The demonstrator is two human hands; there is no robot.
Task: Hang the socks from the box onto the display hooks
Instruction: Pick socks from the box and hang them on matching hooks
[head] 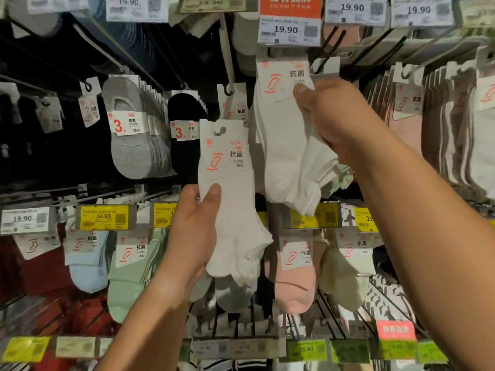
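Before a wall of hanging socks, the left hand (pixel 192 231) grips a white ankle-sock pack with a white card header (pixel 230 199), thumb pressed on the card's lower edge, holding it upright below a white display hook (pixel 228 76). Just right of it, the right hand (pixel 334 121) pinches a second white sock pack (pixel 286 145) (its card sits under an orange-topped 19.90 price tag (pixel 289 21)), fingers curled round the fabric.

Sock display wall of dark metal hooks (pixel 227 57)

Packs are hung in rows from the hooks: grey low-cut socks (pixel 134 145) and black socks (pixel 184 108) on the upper left, pale green socks (pixel 128 277) and pink socks (pixel 294 287) lower down. White price tags (pixel 289 29) and yellow price tags (pixel 103 216) are fixed at the hook ends.
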